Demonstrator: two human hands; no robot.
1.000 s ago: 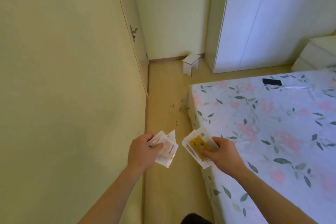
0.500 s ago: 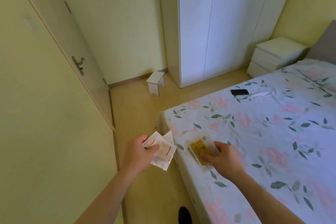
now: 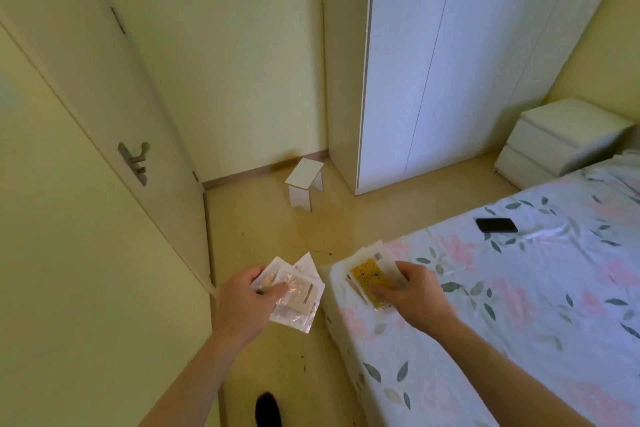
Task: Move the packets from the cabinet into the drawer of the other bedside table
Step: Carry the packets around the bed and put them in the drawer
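I'm seeing my left hand [image 3: 246, 302] pinching clear packets [image 3: 298, 295] over the floor; my right hand [image 3: 414, 295] is gripping the yellow packet [image 3: 370, 279] above the bed [image 3: 519, 305] corner, bedside table [image 3: 561, 139] at two o'clock.

Glossy clear plastic packets [image 3: 297, 291], matt floral cloth bedsheet [image 3: 519, 305], smooth white wardrobe [image 3: 433, 80]

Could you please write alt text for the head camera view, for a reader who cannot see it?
A person's left hand grips clear packets and the right hand grips a yellow packet by a floral bed's corner. Beyond stand a white wardrobe, a small stool and a bedside table; a phone lies on the bed.
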